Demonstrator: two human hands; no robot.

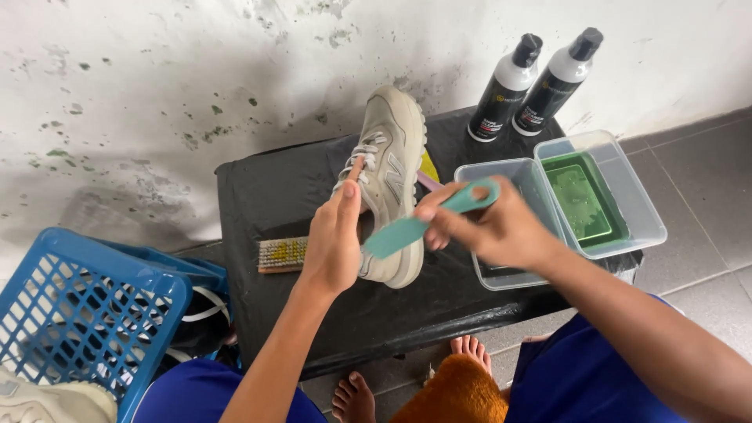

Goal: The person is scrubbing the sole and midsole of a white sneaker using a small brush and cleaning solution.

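Sneaker (394, 168), beige with grey laces, stands on the black table (266, 196), its long axis running from near the person toward the wall. Its toe points at the stained wall and its heel is nearest the person, with the sole side turned to the right. The left hand (335, 239) grasps the sneaker at its heel and collar, forefinger stretched up along the laces. The right hand (489, 227) is clenched on a teal brush (423, 219), whose long handle lies across the sneaker's side, head against the midsole. A second brush (282, 254) with pale bristles lies on the table just left of the left hand. Two clear tubs (627, 196) sit to the right, one holding a green tray (583, 200). Two bottles (533, 82) stand by the wall. A blue basket (86, 305) is at lower left.
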